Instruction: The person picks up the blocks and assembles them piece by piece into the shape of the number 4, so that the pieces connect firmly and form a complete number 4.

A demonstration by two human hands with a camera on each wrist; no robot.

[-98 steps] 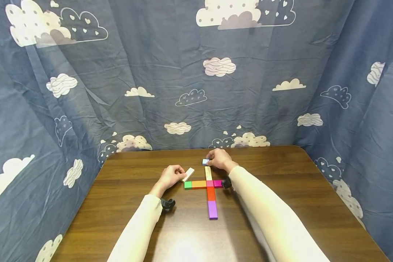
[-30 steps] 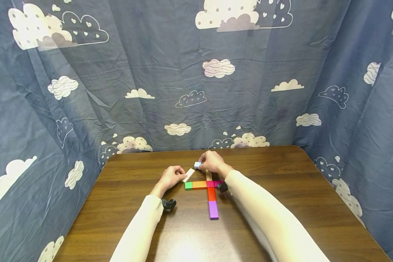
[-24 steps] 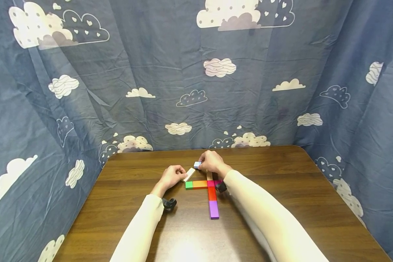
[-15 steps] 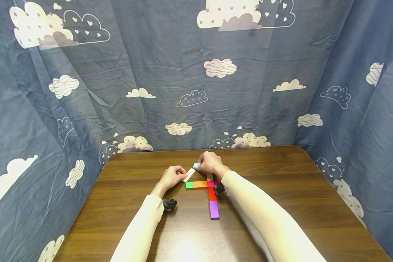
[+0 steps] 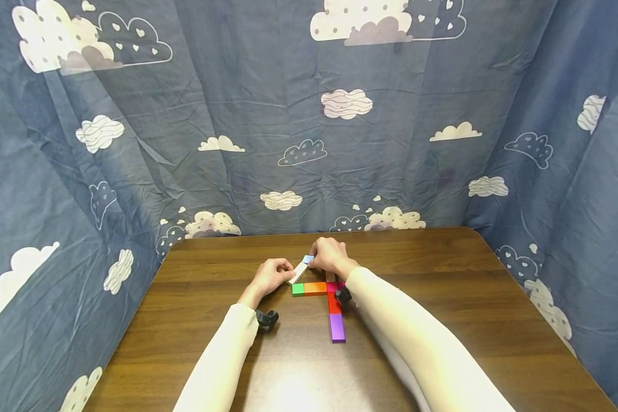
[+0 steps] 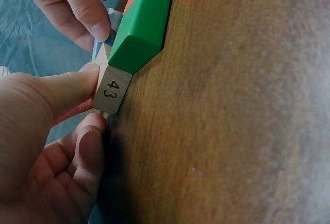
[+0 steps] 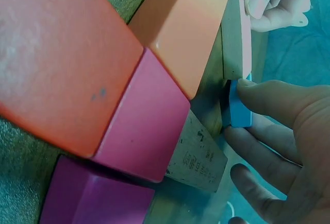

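In the head view my left hand (image 5: pixel 269 277) pinches a white wooden block (image 5: pixel 298 273) that lies slanted; its end, marked 43, shows by the green block (image 6: pixel 142 31) in the left wrist view. My right hand (image 5: pixel 331 255) pinches a small light blue block (image 5: pixel 308 259) between thumb and fingers. This blue block (image 7: pixel 240 105) sits right at the far end of the white one in the right wrist view. Beside them runs a cross of blocks: orange (image 5: pixel 315 288), pink (image 7: pixel 147 118), red (image 5: pixel 334 303), purple (image 5: pixel 337 328). My right hand partly hides a pale printed block (image 7: pixel 198 154).
A magenta block (image 7: pixel 98 195) forms the cross's right arm, mostly behind my right wrist in the head view. Everything lies on a brown wooden table (image 5: pixel 211 366). A blue cloud-print curtain (image 5: pixel 247 114) hangs behind its back edge.
My right hand has carried the light blue block left and slightly nearer, from beyond the pale block to the far end of the white block. My left hand has stayed almost still.
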